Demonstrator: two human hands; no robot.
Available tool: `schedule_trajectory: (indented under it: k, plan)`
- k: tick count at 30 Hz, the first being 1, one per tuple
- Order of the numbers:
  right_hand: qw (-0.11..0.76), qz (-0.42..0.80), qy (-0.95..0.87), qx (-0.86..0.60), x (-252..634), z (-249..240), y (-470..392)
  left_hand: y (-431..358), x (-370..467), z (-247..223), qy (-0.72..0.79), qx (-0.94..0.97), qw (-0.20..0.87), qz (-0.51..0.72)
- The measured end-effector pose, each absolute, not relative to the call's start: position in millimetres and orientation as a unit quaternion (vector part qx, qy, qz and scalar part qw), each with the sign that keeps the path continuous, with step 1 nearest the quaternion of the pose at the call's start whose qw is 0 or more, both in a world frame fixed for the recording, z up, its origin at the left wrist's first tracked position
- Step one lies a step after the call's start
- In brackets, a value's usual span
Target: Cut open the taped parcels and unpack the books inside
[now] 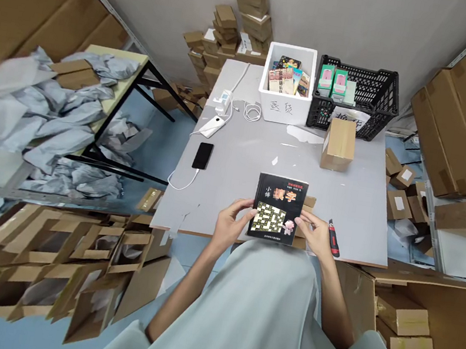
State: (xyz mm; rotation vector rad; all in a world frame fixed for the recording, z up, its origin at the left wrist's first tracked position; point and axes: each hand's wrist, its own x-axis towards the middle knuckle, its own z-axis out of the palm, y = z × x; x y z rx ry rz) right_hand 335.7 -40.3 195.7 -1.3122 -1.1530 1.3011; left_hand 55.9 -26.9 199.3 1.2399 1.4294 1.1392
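Holding step: left hand (231, 222) and right hand (316, 234) had their grip clamped on black book (277, 209), at opposite edges. Judged next move needed both steady.

Both forearms (186, 289) reach forward, left fingers (242, 204) and right fingers (313, 218) bent inward.

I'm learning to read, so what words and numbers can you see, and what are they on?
"小博" and "填字": black book; between them is a blur, and its smaller lines are too tiny.
"货": handwritten on the white bin; the character before it is unclear.
Unreadable: the partly covered crate label, and the small print on the green boxes and books in the bin.
No readable numbers.
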Motion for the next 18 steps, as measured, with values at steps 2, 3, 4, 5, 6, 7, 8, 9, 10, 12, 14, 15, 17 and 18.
schedule_trajectory:
  k: [2, 3, 4, 5, 6, 7, 8, 9, 10, 12, 14, 15, 17, 18]
  plan:
    - [0.462, 0.54, -0.468, -0.525, 330.8, 201.0, -37.8, -26.2, 51.4, 199.2, 0.568, 0.479, 0.473, 0.473]
    - [0.463, 0.542, -0.469, -0.522, 329.1, 203.3, -37.0, -26.4, 49.5, 199.9, 0.562, 0.474, 0.479, 0.48]
    - [0.464, 0.54, -0.471, -0.521, 327.8, 205.4, -36.5, -26.8, 47.9, 200.8, 0.555, 0.471, 0.483, 0.486]
    - [0.465, 0.535, -0.473, -0.523, 327.0, 207.4, -36.6, -27.6, 46.8, 202.1, 0.548, 0.471, 0.486, 0.492]
    - [0.467, 0.53, -0.474, -0.526, 326.6, 209.2, -37.1, -28.6, 46.0, 203.7, 0.541, 0.472, 0.487, 0.496]
    - [0.468, 0.524, -0.475, -0.53, 326.5, 211.0, -38.1, -29.7, 45.6, 205.3, 0.537, 0.474, 0.488, 0.499]
    - [0.468, 0.518, -0.477, -0.534, 326.5, 213.1, -39.6, -30.9, 45.6, 207.0, 0.535, 0.474, 0.486, 0.502]
    - [0.467, 0.512, -0.479, -0.539, 326.7, 215.4, -41.3, -32.0, 46.0, 208.8, 0.536, 0.474, 0.483, 0.505]
    - [0.465, 0.507, -0.48, -0.544, 326.9, 218.0, -43.1, -32.9, 46.5, 210.7, 0.537, 0.472, 0.478, 0.509]
    - [0.465, 0.495, -0.485, -0.551, 327.3, 223.9, -46.5, -34.1, 47.9, 214.8, 0.538, 0.476, 0.468, 0.515]
    - [0.461, 0.487, -0.499, -0.549, 328.3, 229.4, -48.7, -34.4, 48.5, 219.2, 0.533, 0.5, 0.458, 0.506]
    - [0.458, 0.485, -0.507, -0.546, 329.2, 231.6, -49.2, -34.4, 48.3, 221.3, 0.53, 0.516, 0.454, 0.497]
    - [0.448, 0.484, -0.521, -0.542, 331.8, 234.1, -49.1, -33.9, 46.9, 224.3, 0.527, 0.54, 0.449, 0.479]
    - [0.442, 0.487, -0.524, -0.541, 333.3, 234.3, -48.7, -33.4, 46.0, 225.1, 0.524, 0.546, 0.451, 0.473]
